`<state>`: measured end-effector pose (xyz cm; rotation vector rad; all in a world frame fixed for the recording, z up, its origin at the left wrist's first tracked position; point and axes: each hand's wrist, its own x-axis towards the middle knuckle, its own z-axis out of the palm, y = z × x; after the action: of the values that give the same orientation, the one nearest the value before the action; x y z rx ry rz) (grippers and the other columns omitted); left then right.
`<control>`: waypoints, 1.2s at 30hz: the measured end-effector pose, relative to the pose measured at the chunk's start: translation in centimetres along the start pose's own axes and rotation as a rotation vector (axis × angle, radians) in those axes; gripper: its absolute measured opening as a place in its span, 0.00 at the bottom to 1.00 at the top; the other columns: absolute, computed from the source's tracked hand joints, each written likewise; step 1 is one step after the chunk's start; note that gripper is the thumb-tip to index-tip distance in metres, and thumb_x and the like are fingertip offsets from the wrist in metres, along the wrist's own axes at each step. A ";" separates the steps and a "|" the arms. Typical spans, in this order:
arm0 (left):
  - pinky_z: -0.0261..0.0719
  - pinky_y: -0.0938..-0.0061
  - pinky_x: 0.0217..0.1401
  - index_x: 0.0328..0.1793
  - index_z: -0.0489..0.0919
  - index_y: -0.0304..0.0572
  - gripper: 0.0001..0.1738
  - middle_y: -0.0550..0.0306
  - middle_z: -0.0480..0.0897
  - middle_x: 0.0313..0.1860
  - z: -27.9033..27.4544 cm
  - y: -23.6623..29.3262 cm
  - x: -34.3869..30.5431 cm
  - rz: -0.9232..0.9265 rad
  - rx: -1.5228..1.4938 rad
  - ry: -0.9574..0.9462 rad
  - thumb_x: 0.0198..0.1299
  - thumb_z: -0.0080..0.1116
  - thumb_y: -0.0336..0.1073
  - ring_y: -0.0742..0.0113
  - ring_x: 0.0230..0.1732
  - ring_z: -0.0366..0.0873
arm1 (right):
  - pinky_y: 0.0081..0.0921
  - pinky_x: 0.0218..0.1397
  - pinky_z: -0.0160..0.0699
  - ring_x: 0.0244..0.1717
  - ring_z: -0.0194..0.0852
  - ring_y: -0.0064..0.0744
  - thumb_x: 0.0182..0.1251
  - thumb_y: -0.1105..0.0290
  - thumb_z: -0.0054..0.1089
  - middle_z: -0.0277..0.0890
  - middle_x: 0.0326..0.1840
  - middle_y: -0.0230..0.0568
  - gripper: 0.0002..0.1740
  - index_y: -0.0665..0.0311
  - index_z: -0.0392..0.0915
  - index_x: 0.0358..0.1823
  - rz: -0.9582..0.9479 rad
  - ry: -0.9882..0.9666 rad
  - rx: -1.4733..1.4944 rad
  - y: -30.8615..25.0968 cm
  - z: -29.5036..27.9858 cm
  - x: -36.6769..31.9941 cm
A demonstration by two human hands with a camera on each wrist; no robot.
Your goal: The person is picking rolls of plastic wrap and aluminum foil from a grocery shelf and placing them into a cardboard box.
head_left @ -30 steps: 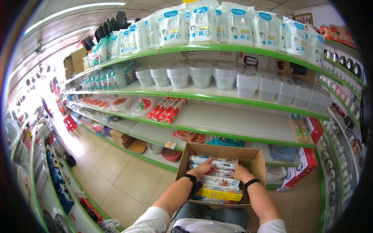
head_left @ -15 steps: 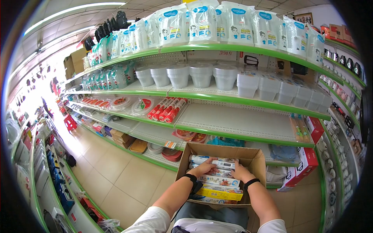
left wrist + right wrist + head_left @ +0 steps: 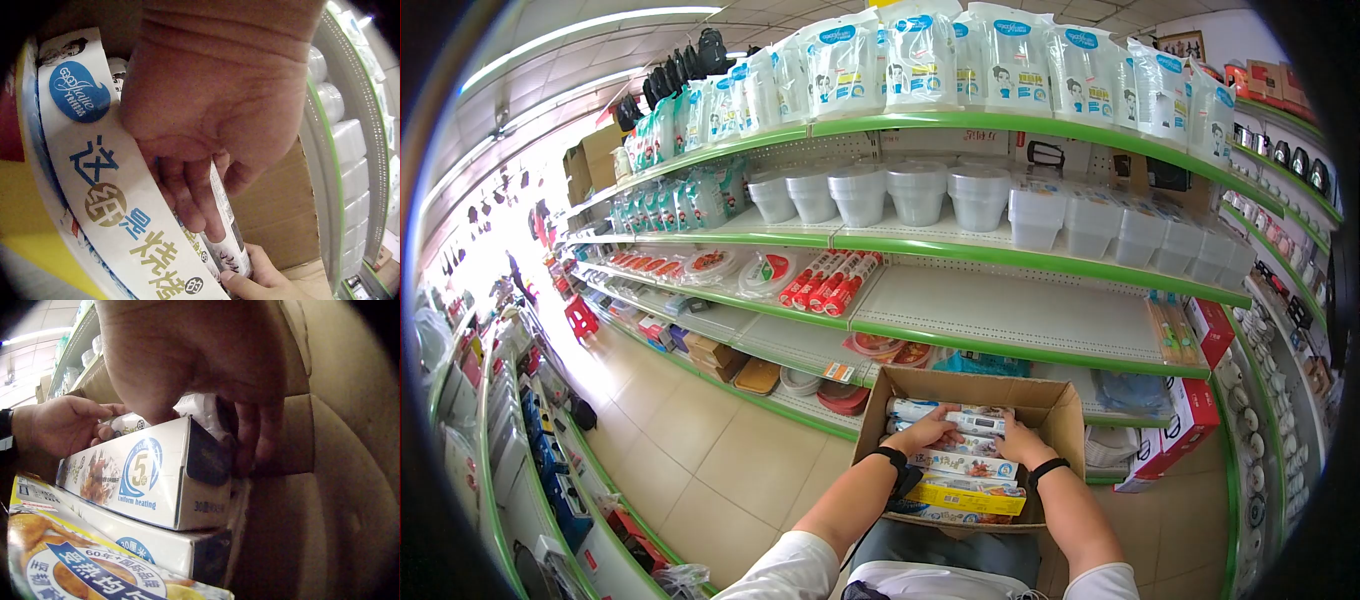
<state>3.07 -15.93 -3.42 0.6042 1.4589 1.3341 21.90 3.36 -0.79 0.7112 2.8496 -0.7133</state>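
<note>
Both hands reach into a cardboard carton of long, narrow barbecue paper boxes. Near its far side, my left hand and right hand hold a white printed roll by its two ends. In the left wrist view, the fingers of the left hand curl down around the roll, and the right thumb lies on its other end. The right wrist view shows the right hand over the roll's wrapped end, behind a white barbecue paper box.
A yellow box lies nearer in the carton. Ahead stand green-edged shelves with stacked clear tubs, bagged cups and red rolls. Red cartons stand at right; a tiled aisle runs left.
</note>
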 end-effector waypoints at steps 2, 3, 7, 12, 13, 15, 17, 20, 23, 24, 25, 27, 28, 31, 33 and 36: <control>0.83 0.76 0.39 0.81 0.63 0.56 0.28 0.54 0.92 0.46 0.1 0.1 -0.1 0.002 0.004 0.000 0.79 0.54 0.36 0.74 0.37 0.85 | 0.51 0.76 0.70 0.71 0.73 0.68 0.72 0.55 0.58 0.70 0.73 0.72 0.48 0.67 0.47 0.85 -0.003 0.003 0.003 0.1 0.0 0.1; 0.83 0.76 0.39 0.81 0.63 0.55 0.28 0.53 0.92 0.46 0.1 0.2 -0.1 0.004 0.008 0.000 0.79 0.54 0.36 0.74 0.36 0.84 | 0.51 0.76 0.70 0.72 0.72 0.68 0.72 0.55 0.58 0.70 0.73 0.72 0.48 0.68 0.47 0.85 -0.003 0.000 0.003 0.1 0.1 0.1; 0.84 0.76 0.40 0.82 0.63 0.56 0.28 0.55 0.92 0.46 0.2 0.2 -0.2 -0.007 0.006 0.005 0.79 0.54 0.37 0.74 0.37 0.84 | 0.50 0.77 0.70 0.72 0.72 0.68 0.72 0.55 0.59 0.69 0.73 0.74 0.48 0.68 0.46 0.86 0.013 -0.019 0.010 -0.7 -0.7 -0.6; 0.85 0.76 0.43 0.82 0.63 0.59 0.28 0.58 0.91 0.47 0.3 0.4 -0.6 -0.013 0.020 0.014 0.79 0.54 0.37 0.75 0.39 0.85 | 0.49 0.77 0.70 0.72 0.72 0.68 0.72 0.55 0.59 0.69 0.73 0.74 0.49 0.68 0.45 0.86 -0.001 -0.001 0.004 0.1 0.0 0.0; 0.85 0.76 0.43 0.82 0.63 0.59 0.28 0.58 0.91 0.47 0.3 0.5 -0.7 -0.013 0.021 0.014 0.79 0.54 0.37 0.75 0.39 0.85 | 0.49 0.77 0.70 0.72 0.72 0.68 0.72 0.55 0.59 0.69 0.73 0.74 0.49 0.68 0.45 0.86 -0.005 0.002 0.010 0.1 0.1 0.0; 0.85 0.75 0.44 0.82 0.63 0.59 0.28 0.58 0.91 0.47 0.4 0.6 -0.8 -0.021 0.015 0.020 0.79 0.54 0.37 0.75 0.39 0.85 | 0.49 0.76 0.70 0.72 0.72 0.68 0.72 0.56 0.59 0.70 0.73 0.75 0.49 0.68 0.45 0.86 -0.010 0.007 0.010 0.2 0.2 0.1; 0.85 0.75 0.44 0.82 0.64 0.59 0.28 0.58 0.91 0.46 0.2 0.3 -0.4 -0.018 0.009 0.015 0.79 0.54 0.37 0.75 0.39 0.85 | 0.49 0.76 0.71 0.72 0.72 0.68 0.72 0.56 0.60 0.70 0.72 0.75 0.49 0.68 0.45 0.86 -0.015 0.011 0.010 0.3 0.3 0.2; 0.86 0.74 0.44 0.81 0.64 0.59 0.28 0.57 0.91 0.46 0.2 0.1 -0.4 -0.017 0.001 0.010 0.79 0.55 0.38 0.74 0.39 0.85 | 0.50 0.76 0.71 0.71 0.73 0.68 0.72 0.56 0.60 0.70 0.72 0.75 0.48 0.68 0.46 0.86 -0.022 0.015 0.015 0.5 0.4 0.3; 0.86 0.74 0.44 0.81 0.63 0.59 0.28 0.57 0.91 0.46 0.3 0.3 -0.6 -0.016 0.001 0.007 0.79 0.55 0.38 0.74 0.39 0.85 | 0.50 0.75 0.72 0.70 0.74 0.68 0.72 0.56 0.60 0.71 0.71 0.75 0.48 0.67 0.46 0.85 -0.019 0.018 0.007 0.4 0.4 0.3; 0.86 0.74 0.44 0.81 0.63 0.59 0.28 0.56 0.91 0.46 0.3 0.4 -0.6 -0.015 0.003 0.003 0.79 0.54 0.38 0.74 0.39 0.85 | 0.51 0.74 0.72 0.70 0.74 0.68 0.72 0.56 0.60 0.71 0.71 0.75 0.48 0.67 0.46 0.85 -0.016 0.017 0.003 0.4 0.4 0.2; 0.86 0.74 0.44 0.81 0.63 0.59 0.28 0.56 0.91 0.46 0.2 0.4 -0.6 -0.015 0.004 0.003 0.79 0.54 0.38 0.74 0.39 0.85 | 0.51 0.74 0.72 0.69 0.74 0.68 0.72 0.56 0.60 0.72 0.70 0.75 0.48 0.67 0.46 0.85 -0.013 0.015 0.000 0.3 0.3 0.1; 0.86 0.74 0.44 0.81 0.63 0.59 0.28 0.56 0.91 0.46 0.1 0.2 -0.4 -0.011 0.006 -0.006 0.79 0.54 0.37 0.74 0.39 0.85 | 0.51 0.74 0.72 0.69 0.75 0.68 0.72 0.56 0.60 0.72 0.70 0.74 0.48 0.68 0.46 0.85 -0.012 0.017 -0.002 0.3 0.3 0.1; 0.86 0.74 0.44 0.81 0.63 0.59 0.28 0.56 0.91 0.46 0.2 0.3 -0.5 -0.011 0.006 -0.006 0.79 0.54 0.37 0.74 0.39 0.85 | 0.51 0.74 0.72 0.69 0.75 0.68 0.72 0.55 0.60 0.72 0.70 0.74 0.49 0.68 0.46 0.85 -0.011 0.019 -0.005 0.3 0.3 0.1; 0.85 0.74 0.45 0.81 0.63 0.59 0.28 0.56 0.91 0.46 0.3 0.5 -0.7 -0.018 0.019 0.002 0.79 0.54 0.37 0.74 0.39 0.85 | 0.51 0.74 0.72 0.69 0.75 0.68 0.72 0.55 0.60 0.72 0.70 0.74 0.48 0.68 0.46 0.85 -0.011 0.018 0.004 0.3 0.3 0.1; 0.85 0.74 0.45 0.81 0.63 0.60 0.27 0.56 0.91 0.46 0.3 0.4 -0.6 -0.017 0.008 0.000 0.79 0.54 0.37 0.74 0.39 0.85 | 0.51 0.74 0.72 0.69 0.75 0.68 0.72 0.55 0.59 0.72 0.70 0.75 0.48 0.68 0.46 0.85 -0.013 0.020 0.007 0.4 0.4 0.2; 0.85 0.74 0.45 0.81 0.63 0.60 0.27 0.56 0.91 0.46 0.1 0.2 -0.4 -0.014 0.008 0.000 0.79 0.53 0.37 0.74 0.39 0.84 | 0.51 0.74 0.73 0.69 0.75 0.68 0.72 0.56 0.59 0.72 0.70 0.75 0.48 0.68 0.46 0.85 -0.015 0.023 -0.002 0.2 0.3 0.0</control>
<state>3.30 -16.20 -3.06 0.5981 1.4662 1.3182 22.01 3.39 -1.10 0.7029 2.8789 -0.7091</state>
